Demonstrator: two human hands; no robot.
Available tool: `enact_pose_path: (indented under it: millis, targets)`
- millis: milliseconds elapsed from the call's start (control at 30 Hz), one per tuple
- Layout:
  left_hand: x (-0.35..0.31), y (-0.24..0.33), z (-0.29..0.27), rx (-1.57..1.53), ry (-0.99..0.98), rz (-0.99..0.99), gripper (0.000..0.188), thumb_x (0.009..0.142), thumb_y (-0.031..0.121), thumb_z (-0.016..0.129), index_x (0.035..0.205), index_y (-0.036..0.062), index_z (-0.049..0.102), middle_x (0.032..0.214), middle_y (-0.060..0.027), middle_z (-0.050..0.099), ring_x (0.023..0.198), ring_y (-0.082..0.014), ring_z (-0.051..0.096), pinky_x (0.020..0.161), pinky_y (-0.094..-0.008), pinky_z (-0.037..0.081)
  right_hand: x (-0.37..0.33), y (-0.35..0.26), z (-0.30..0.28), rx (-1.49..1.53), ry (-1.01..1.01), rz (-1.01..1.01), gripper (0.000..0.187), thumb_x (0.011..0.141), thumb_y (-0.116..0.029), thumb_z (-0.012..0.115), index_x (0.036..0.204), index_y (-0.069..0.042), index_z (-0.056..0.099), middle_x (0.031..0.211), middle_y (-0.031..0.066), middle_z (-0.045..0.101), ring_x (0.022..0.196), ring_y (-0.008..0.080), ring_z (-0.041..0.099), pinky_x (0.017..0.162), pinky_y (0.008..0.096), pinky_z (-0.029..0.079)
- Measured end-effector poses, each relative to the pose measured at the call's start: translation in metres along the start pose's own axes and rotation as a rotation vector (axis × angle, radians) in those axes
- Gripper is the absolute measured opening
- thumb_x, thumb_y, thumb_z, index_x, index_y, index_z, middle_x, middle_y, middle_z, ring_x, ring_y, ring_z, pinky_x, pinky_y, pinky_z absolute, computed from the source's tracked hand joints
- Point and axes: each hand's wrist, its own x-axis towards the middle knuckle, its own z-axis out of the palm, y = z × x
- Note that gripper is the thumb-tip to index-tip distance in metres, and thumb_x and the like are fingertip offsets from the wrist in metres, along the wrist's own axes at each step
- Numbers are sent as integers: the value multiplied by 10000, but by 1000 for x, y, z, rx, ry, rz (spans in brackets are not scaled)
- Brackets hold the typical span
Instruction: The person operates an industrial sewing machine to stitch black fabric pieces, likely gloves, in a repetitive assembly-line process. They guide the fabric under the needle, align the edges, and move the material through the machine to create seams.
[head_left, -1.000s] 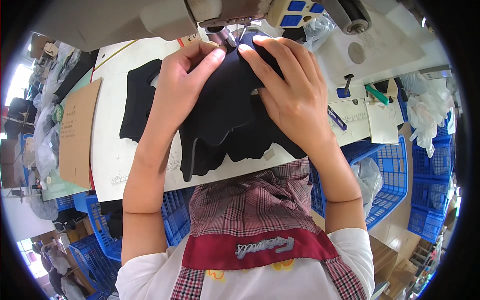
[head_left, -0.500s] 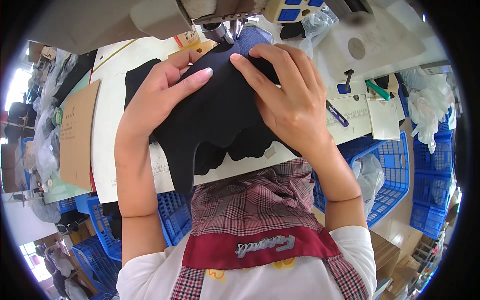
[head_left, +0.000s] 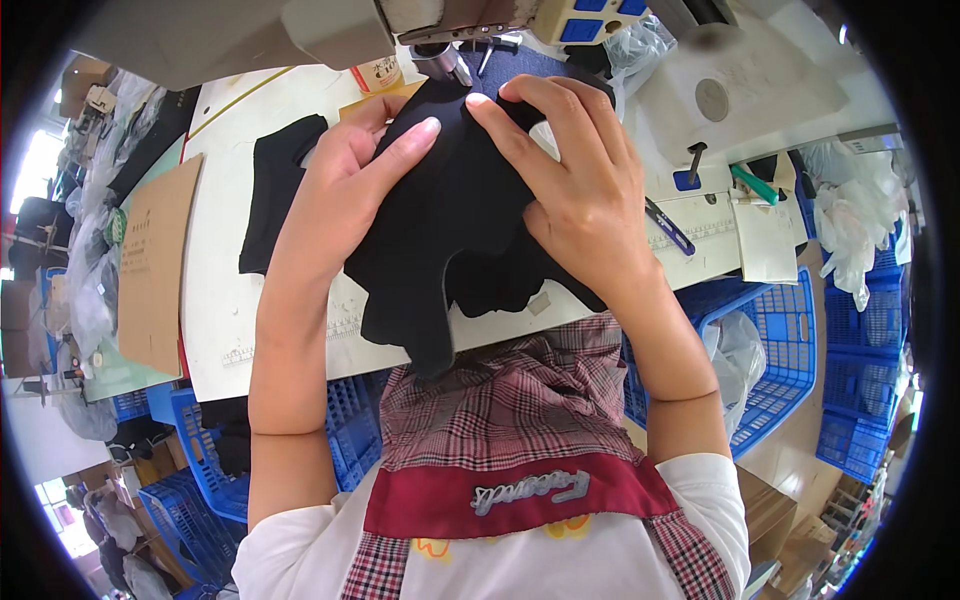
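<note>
Softly, curved-edged black fabric [head_left: 430, 220] drapes beneath fingers [head_left: 518, 142].

bright scene | glare from window [head_left: 40, 158] at left | edges bowed by fisheye | corners black

grey script [head_left: 530, 493] on dark-red cloth apron band [head_left: 415, 506], faint print [head_left: 147, 222] on flat brown cardboard [head_left: 155, 310], lettering on pale yellowish round container [head_left: 378, 76], ruler marks [head_left: 715, 229] on white tabletop [head_left: 222, 205]
</note>
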Motion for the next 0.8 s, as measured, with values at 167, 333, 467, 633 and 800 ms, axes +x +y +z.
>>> enact_pose_path:
  millis: [167,333,467,633,800]
  targets:
    - [-7,5,18,-173,41,26,360,992,210,615,1241,-43,555,1103,-53,657,963,-73,606,855,-230,485,-1,0,0,28,8,8,451,679,-52,642,1126,-28,696,1131,105,589,1035,291,596,841,391,518]
    - [-4,-1,27,-236,123,78,297,1001,184,603,1201,-31,561,1063,-49,652,953,-74,597,854,-229,482,-5,-1,1,35,29,-1,444,675,-69,643,1113,-32,705,1134,104,593,1028,289,593,844,391,518]
    - [-6,-2,38,-260,159,81,261,1008,178,593,1162,-30,561,952,-20,629,868,-54,569,782,-206,466,-7,0,0,33,57,-47,443,653,-97,645,1086,-39,720,1111,98,604,1006,278,598,838,392,516]
    - [-12,-5,38,-227,194,72,238,1022,175,568,1177,-5,565,896,2,607,813,-39,542,694,-201,452,-9,11,-1,51,115,-155,454,626,-119,645,1069,-69,734,1059,81,623,972,269,613,801,382,521]
    - [-23,-20,30,337,473,479,254,995,85,552,1235,6,573,987,-79,639,900,-121,601,718,-245,498,-9,21,3,41,123,-184,465,618,-115,642,1072,-94,743,1058,72,634,971,270,617,786,374,528]
